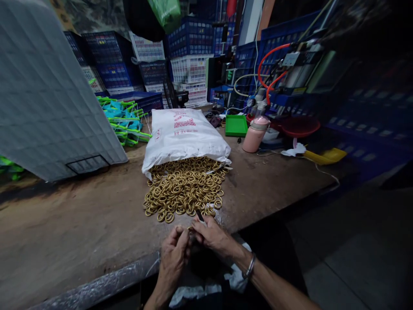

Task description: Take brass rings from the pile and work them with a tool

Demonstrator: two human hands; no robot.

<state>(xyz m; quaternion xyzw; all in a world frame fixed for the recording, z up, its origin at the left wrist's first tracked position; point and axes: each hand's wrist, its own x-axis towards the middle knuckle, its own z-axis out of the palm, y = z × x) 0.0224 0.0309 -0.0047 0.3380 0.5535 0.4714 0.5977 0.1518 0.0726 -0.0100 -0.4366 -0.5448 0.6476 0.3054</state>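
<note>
Both hands meet at the table's near edge, just below a heap of brass-coloured rings (183, 189). The fingers of my left hand (172, 252) are closed in a pinch on a small ring (189, 229), which is mostly covered by the fingertips. My right hand (214, 237) is closed around a slim tool (200, 216) with a dark end and a paler part by the fingers; its kind cannot be made out. The right fingertips are close to the pinched ring. Behind the heap lies a white sack (187, 133) on its side, with rings spilling from its mouth.
On the wooden table (97, 228) stand a pink bottle (256, 134), a green tray (236, 125) and a red dish (300, 125). A large pale panel (54, 94) leans at left beside green and blue pieces (125, 120). Stacked crates (190, 69) line the back.
</note>
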